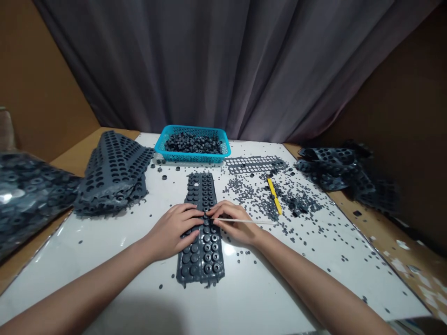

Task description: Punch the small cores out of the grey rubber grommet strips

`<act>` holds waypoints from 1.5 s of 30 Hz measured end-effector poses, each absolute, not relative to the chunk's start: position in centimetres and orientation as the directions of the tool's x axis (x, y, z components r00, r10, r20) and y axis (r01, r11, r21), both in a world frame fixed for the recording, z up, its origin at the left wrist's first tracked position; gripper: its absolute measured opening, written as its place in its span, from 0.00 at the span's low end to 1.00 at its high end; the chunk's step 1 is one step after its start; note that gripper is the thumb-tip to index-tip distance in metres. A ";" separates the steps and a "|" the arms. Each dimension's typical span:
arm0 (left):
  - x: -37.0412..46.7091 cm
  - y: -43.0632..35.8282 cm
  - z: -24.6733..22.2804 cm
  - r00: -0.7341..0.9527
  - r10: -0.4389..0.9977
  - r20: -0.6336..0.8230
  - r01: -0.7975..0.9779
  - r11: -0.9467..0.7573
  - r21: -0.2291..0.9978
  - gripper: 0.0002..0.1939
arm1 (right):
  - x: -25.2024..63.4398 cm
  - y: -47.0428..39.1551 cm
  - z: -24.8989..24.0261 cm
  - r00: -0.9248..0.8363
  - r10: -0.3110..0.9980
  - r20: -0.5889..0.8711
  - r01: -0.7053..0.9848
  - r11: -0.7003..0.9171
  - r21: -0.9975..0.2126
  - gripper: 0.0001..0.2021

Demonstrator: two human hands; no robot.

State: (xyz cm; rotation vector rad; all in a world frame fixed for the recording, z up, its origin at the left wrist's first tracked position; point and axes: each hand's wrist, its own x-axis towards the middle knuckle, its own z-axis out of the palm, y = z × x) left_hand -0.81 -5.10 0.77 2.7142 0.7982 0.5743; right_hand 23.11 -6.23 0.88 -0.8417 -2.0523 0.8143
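Observation:
A dark grey moulded rubber sheet (pixel 200 274) with rows of round, ring-like parts lies lengthwise in front of me on the white tabletop. My left hand (pixel 174 231) rests on its left side, fingers stretched out and slightly apart. Over the sheet's right half, my right hand (pixel 239 227) pinches a thin whitish stick (pixel 256 222). One end of the stick sticks out to the right past the hand; its tip at the sheet is hidden by the fingers. Small dark round bits (pixel 240 190) lie scattered right of the sheet.
A blue basket (pixel 193 158) of black rings stands at the back. Stacked perforated sheets (pixel 111 172) and a clear bag of rings (pixel 31 195) are left. A yellow-handled tool (pixel 274 195), a flat perforated sheet (pixel 256 164) and crumpled sheets (pixel 331 163) lie right.

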 end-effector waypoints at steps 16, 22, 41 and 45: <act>-0.7 -5.4 0.9 0.786 0.545 0.293 0.467 -0.833 0.295 0.13 | 23.3 -4.7 -0.7 -0.739 0.468 0.485 0.466 0.875 -0.135 0.08; -0.8 -5.4 0.8 0.780 0.549 0.301 0.472 -0.831 0.294 0.13 | 22.8 -5.1 0.0 -0.734 0.487 0.473 0.506 0.857 -0.097 0.10; -1.0 -5.3 0.6 0.782 0.542 0.309 0.441 -0.830 0.341 0.13 | 28.0 -2.5 0.0 0.084 0.863 0.498 0.731 0.286 -0.619 0.11; -1.1 -5.2 0.8 0.786 0.543 0.296 0.445 -0.829 0.340 0.13 | 28.9 -2.7 0.9 0.185 0.876 0.446 0.696 0.203 -0.689 0.12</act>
